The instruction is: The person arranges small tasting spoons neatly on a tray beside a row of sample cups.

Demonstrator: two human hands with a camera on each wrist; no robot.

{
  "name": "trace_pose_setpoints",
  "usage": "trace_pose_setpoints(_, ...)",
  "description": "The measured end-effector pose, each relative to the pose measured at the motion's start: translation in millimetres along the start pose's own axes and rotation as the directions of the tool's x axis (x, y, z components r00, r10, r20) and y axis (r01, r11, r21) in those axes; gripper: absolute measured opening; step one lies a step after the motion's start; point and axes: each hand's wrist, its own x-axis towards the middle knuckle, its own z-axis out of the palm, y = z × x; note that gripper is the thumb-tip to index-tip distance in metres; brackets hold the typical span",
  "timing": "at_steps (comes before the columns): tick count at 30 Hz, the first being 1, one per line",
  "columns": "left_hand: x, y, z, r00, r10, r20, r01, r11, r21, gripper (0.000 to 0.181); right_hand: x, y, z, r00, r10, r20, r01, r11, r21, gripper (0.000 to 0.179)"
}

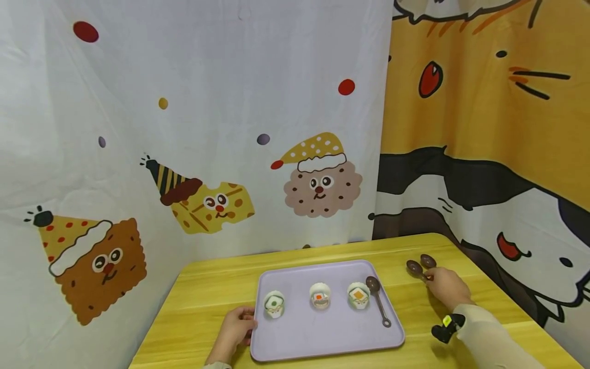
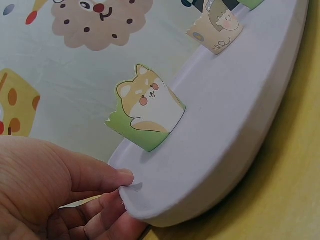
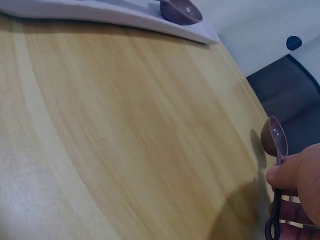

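Observation:
My left hand [image 1: 235,328] pinches the left edge of a lilac tray [image 1: 301,335]; in the left wrist view the thumb [image 2: 122,177] lies on the rim with fingers curled beneath. Three small printed paper cups [image 1: 274,304] stand in a row on the tray, one showing a dog picture. A brown spoon [image 1: 374,285] lies beside the right-hand cup. Off the tray to the right, my right hand [image 1: 447,287] pinches another brown spoon [image 3: 275,137] by its handle. A third brown spoon [image 1: 428,261] shows its bowl just past that hand; its handle is hidden.
The yellow wood-grain table [image 1: 207,279] carries the tray. Cloth with cartoon prints [image 1: 230,77] hangs behind and to the right of it. A black device with a yellow-green mark [image 1: 448,328] is strapped at the right wrist.

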Motion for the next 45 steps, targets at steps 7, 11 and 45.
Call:
trace_pose_setpoints(7, 1.1, 1.7, -0.3, 1.0, -0.005, -0.014, 0.005, 1.0, 0.017, 0.039, 1.2, -7, -6, 0.999, -0.039, -0.01, 0.039, 0.999, 0.012, 0.033)
trace_pose_setpoints(11, 1.2, 1.8, -0.4, 1.0, -0.014, -0.022, 0.015, 0.999, 0.03, 0.038, -1.7, -16, -9, 0.997, -0.071, -0.017, 0.071, 0.997, 0.029, 0.032)
trace_pose_setpoints(45, -0.7, -6.2, -1.1, 0.997, 0.081, -0.007, -0.08, 0.994, 0.077, 0.037, -34.6, -105, -8, 0.989, -0.135, -0.064, 0.142, 0.981, 0.13, 0.029)
